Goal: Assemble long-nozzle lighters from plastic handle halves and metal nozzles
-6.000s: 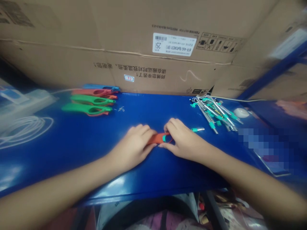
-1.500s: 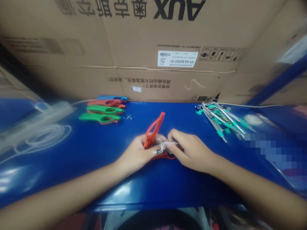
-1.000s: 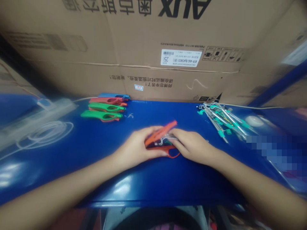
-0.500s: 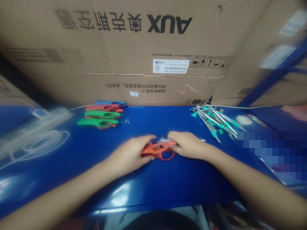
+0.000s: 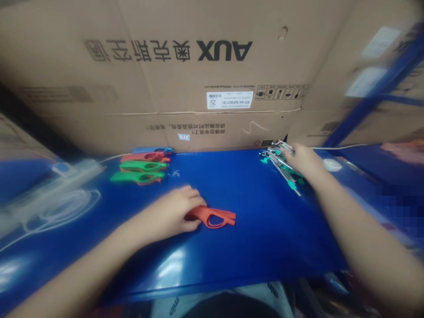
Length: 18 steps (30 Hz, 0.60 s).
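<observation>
My left hand (image 5: 172, 212) rests on the blue table (image 5: 251, 221), its fingers wrapped round the near end of an orange plastic handle piece (image 5: 213, 216) that lies flat. My right hand (image 5: 303, 161) is stretched out to the far right, lying on a pile of metal rods with teal tips (image 5: 281, 165). Its fingers are curled into the pile and blurred, so what they hold does not show.
A row of several green, red and blue handle pieces (image 5: 142, 165) lies at the back left. A coil of white cord (image 5: 62, 207) sits at the left. Large cardboard boxes (image 5: 198, 75) stand along the back edge. A white round object (image 5: 332, 165) lies at the right.
My right hand has left the orange piece and reached right to the rod pile. The orange piece, earlier open and worked by both hands, now lies shut and flat under my left hand.
</observation>
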### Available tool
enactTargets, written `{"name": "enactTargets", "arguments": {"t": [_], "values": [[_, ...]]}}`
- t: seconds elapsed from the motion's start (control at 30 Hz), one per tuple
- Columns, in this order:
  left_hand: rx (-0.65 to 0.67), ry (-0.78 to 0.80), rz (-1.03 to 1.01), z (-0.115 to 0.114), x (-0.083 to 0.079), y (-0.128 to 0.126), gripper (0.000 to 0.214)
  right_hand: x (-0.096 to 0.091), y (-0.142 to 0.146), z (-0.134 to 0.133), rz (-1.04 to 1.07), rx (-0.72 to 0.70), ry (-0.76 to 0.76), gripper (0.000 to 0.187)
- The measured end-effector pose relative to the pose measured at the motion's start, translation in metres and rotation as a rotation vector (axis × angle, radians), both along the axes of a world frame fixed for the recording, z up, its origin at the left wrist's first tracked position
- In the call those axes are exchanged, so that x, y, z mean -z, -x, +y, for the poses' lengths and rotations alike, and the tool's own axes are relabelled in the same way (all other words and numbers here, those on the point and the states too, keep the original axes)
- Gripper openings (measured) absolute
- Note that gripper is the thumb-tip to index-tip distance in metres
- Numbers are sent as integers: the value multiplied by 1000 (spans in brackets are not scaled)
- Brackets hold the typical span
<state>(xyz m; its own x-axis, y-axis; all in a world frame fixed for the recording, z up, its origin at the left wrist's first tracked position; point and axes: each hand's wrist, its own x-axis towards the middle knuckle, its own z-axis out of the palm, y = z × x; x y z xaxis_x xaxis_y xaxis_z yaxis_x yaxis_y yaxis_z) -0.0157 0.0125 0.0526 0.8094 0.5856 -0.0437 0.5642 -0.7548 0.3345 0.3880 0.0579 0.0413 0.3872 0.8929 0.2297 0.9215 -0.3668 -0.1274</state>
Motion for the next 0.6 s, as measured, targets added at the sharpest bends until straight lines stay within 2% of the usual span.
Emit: {"name": "enactTargets", "arguments": {"t": [0.13, 0.23, 0.3, 0.37, 0.47, 0.6], "values": [[-28, 58, 8, 2, -1, 2, 29, 11, -12, 5, 10, 31, -24, 36], [-74, 110, 23, 2, -4, 5, 33, 13, -6, 5, 42, -4, -156, 41], [-72, 99, 57, 1, -10, 9, 36, 14, 6, 4, 83, -137, -255, 38], [-62, 69, 100, 3, -20, 15, 36, 18, 23, 1, 106, -299, -279, 32], [-103, -21, 146, 17, -41, 31, 32, 27, 56, -8, 133, -547, -216, 29], [-219, -122, 182, 60, -67, 64, 29, 38, 89, -22, 180, -812, -65, 23]]}}
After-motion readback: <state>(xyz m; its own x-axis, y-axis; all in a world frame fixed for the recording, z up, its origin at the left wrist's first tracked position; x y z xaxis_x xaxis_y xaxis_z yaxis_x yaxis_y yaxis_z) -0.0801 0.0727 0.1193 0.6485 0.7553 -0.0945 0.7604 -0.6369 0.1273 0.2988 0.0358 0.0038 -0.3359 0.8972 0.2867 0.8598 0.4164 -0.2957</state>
